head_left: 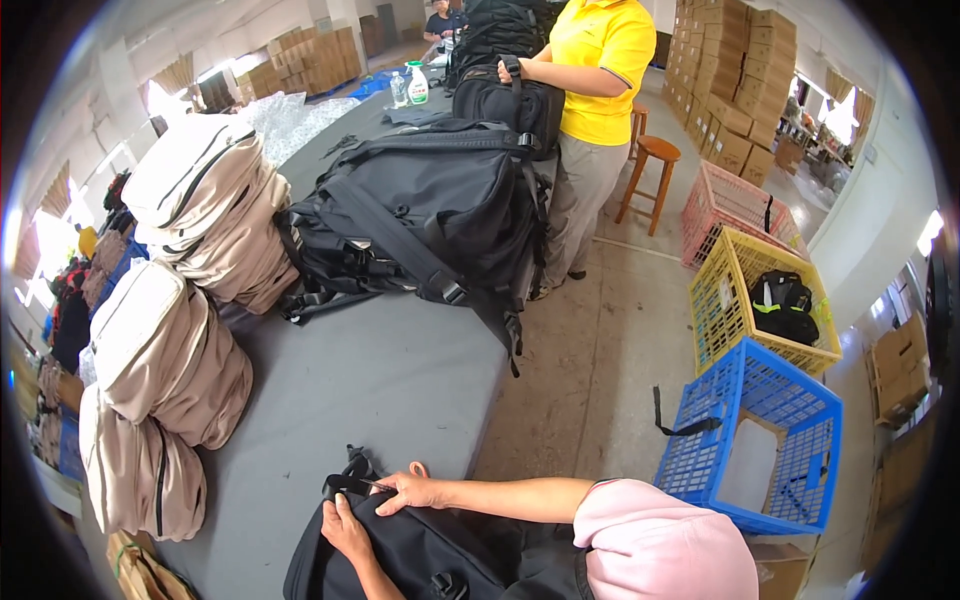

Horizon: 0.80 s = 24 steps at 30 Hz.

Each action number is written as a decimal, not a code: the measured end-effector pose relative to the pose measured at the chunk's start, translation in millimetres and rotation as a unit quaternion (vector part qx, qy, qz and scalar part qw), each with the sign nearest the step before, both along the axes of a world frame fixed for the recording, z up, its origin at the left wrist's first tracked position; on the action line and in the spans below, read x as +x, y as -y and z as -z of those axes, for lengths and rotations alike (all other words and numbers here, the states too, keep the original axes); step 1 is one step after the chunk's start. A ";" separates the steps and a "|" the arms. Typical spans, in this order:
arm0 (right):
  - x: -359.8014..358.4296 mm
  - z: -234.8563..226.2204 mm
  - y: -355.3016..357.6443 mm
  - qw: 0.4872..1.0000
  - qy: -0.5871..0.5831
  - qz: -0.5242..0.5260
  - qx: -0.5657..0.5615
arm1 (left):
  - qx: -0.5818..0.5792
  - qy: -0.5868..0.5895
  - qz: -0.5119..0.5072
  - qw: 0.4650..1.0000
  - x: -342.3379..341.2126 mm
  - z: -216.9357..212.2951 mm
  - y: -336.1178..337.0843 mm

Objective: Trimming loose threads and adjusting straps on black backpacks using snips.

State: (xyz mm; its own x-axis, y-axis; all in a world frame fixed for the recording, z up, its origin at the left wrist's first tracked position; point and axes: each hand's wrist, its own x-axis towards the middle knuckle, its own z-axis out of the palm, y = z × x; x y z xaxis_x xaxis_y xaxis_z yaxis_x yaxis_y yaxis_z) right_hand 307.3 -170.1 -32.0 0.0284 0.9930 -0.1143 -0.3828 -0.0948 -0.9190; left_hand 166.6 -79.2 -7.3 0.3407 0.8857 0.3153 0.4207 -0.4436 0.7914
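A black bag (440, 548) lies at the near edge of the grey table, right below me. The fingers of my left hand (348, 532) pinch a black webbing strap (345, 484) that loops up at the bag's far end. My right hand (408, 492) is closed around small scissors (419, 468); one orange handle loop pokes out above the hand. Their blades point left, close to the strap, and are partly hidden by my fingers. A black buckle (446, 584) shows on the bag's near side.
Beige backpacks (160, 340) are stacked along the table's left side. Large black backpacks (420, 205) lie farther up the grey table (340, 400). A person in yellow (600, 60) handles another black bag. Blue (745, 440), yellow and red crates stand on the floor at right, near a wooden stool (657, 150).
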 end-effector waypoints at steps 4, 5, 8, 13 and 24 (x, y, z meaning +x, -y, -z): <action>-6.2 -14.7 -4.3 0.982 0.175 0.014 -0.064 | -0.041 0.009 -0.012 0.999 -4.0 -17.3 4.8; -5.7 -12.9 -4.5 0.990 0.132 0.017 -0.041 | -0.037 0.018 -0.019 0.999 -0.1 -23.6 8.5; 3.8 -11.2 3.4 0.999 0.029 0.018 -0.040 | -0.060 -0.048 -0.034 0.996 8.5 -31.5 11.9; -1.2 -17.8 2.6 0.998 -0.034 0.019 -0.050 | 0.000 -0.059 -0.047 0.997 -0.4 -15.8 5.6; 0.4 -23.6 2.2 0.997 -0.052 0.005 -0.064 | -0.001 -0.066 -0.045 0.997 -1.7 -18.9 5.6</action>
